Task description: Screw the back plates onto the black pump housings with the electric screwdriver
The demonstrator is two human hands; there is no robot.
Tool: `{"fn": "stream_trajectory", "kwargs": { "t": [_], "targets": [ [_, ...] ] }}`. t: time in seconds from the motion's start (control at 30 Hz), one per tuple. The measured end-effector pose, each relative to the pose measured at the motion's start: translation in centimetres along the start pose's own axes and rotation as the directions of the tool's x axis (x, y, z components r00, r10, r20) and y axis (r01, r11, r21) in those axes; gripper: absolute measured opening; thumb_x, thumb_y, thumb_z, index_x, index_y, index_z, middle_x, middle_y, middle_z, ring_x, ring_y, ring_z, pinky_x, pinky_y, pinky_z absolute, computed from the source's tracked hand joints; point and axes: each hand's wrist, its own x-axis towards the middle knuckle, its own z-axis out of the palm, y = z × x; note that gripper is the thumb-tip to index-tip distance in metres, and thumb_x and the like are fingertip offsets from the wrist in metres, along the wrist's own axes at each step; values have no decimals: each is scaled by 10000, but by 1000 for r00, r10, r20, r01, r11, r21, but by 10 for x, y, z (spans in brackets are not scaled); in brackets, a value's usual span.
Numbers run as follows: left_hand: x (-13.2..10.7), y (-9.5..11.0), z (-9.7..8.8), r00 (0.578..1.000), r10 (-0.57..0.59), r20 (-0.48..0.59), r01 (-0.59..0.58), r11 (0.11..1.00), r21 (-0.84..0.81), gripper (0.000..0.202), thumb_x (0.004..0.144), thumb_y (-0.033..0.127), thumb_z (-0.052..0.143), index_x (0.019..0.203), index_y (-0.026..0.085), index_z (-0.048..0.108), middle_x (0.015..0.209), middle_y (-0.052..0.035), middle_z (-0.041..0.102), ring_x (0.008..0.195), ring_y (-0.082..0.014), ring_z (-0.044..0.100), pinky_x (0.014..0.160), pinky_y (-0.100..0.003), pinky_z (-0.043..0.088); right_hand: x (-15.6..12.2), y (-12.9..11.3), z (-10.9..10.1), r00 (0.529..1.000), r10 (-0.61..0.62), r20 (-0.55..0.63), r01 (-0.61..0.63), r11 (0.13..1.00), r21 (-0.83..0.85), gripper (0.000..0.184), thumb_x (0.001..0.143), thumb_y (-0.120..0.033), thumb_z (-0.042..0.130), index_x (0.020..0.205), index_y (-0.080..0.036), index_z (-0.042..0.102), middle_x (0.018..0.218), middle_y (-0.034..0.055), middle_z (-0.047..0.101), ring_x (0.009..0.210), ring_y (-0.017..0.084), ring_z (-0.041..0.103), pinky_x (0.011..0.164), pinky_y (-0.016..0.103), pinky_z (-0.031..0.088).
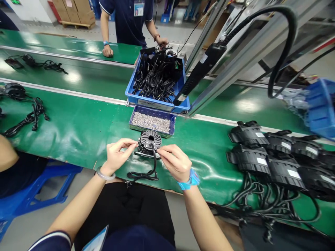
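A round black ridged device (149, 140) with a hole in its middle stands on the green mat in front of me. Its black cable (142, 175) runs down toward me and lies bundled at the table edge. At the device's left edge, my left hand (119, 155) has thumb and forefinger pinched together. My right hand (176, 161) is pinched at the lower right edge, beside the cable. Whatever either pinch holds is too small to make out. Just behind the device is a blue tray (133, 126) of small silvery screws (151, 121).
A blue bin (136, 99) of black cabled parts stands behind the tray. A black electric screwdriver (201, 71) hangs at its right. Several finished-looking black units (253, 158) are stacked at right with cables. Across the bench stands a person (128, 21).
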Motion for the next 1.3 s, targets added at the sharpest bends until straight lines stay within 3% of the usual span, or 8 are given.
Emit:
{"fn": "stream_trajectory", "kwargs": {
  "t": [0.23, 0.43, 0.57, 0.67, 0.83, 0.93, 1.07, 1.3],
  "targets": [
    [14, 4, 0, 935, 344, 85, -353, 925, 138, 66, 904, 150, 744, 877, 203, 773, 847, -35, 752, 774, -128, 707, 711, -230, 593, -15, 8, -2, 997, 72, 25, -73, 997, 30, 229, 928, -225, 630, 1042, -250, 828, 546, -10, 570, 485, 137, 516, 488, 268, 434],
    [20, 4, -4, 891, 419, 177, -444, 886, 136, 123, 921, 153, 716, 921, 255, 785, 844, -19, 722, 749, -122, 662, 679, -232, 556, -4, 31, -1, 931, 365, -22, -366, 929, -54, 627, 1065, -399, 200, 1208, -172, 767, 507, 10, 508, 423, 183, 509, 457, 318, 450],
    [25, 6, -4, 973, 60, 222, -46, 997, -68, 139, 864, 304, 800, 860, 196, 713, 842, -32, 679, 716, -129, 642, 651, -241, 570, 54, 66, 3, 856, 500, 130, -463, 854, -237, 426, 1029, -401, 426, 1070, -210, 803, 745, 57, 727, 675, 221, 694, 655, 345, 552],
    [37, 4, -10, 896, -210, 391, 294, 941, -166, 383, 765, 479, 856, 834, 169, 642, 835, -32, 655, 676, -120, 627, 616, -230, 573, 94, 94, 19, 735, 590, 332, -461, 795, -394, 170, 903, -280, 687, 799, -194, 789, 790, 54, 765, 805, 239, 731, 801, 367, 566],
    [78, -22, -19, 872, -229, 433, 277, 960, -50, 299, 864, 456, 739, 831, 166, 676, 805, -33, 702, 706, -131, 660, 642, -228, 559, 111, 115, 45, 516, 693, 503, -422, 717, -555, 212, 940, -318, 736, 822, -146, 698, 817, 9, 731, 785, 156, 708, 806, 358, 598],
    [113, -40, 0, 835, -210, 509, 81, 961, 264, 189, 929, 364, 677, 915, 184, 733, 897, -40, 765, 791, -146, 704, 718, -235, 561, 105, 111, 42, 556, 685, 471, -430, 722, -543, 160, 941, -239, 713, 807, -151, 702, 852, 40, 752, 863, 190, 725, 863, 384, 582],
    [150, -52, 50, 642, -366, 673, -278, 707, 650, 105, 885, 174, 688, 930, 193, 781, 942, -79, 798, 934, -222, 756, 867, -300, 574, 99, 99, 27, 701, 648, 297, -515, 748, -418, 150, 941, -151, 600, 874, -170, 734, 912, 108, 788, 943, 262, 744, 901, 389, 545],
    [162, -42, 82, 505, -508, 698, -345, 622, 703, 88, 735, 40, 756, 770, 121, 765, 781, -133, 778, 877, -273, 773, 814, -311, 588, 70, 48, 9, 788, 603, 125, -613, 786, 75, 187, 943, -293, 589, 930, -173, 732, 836, 43, 757, 643, 139, 694, 620, 269, 601]
  ]
}}
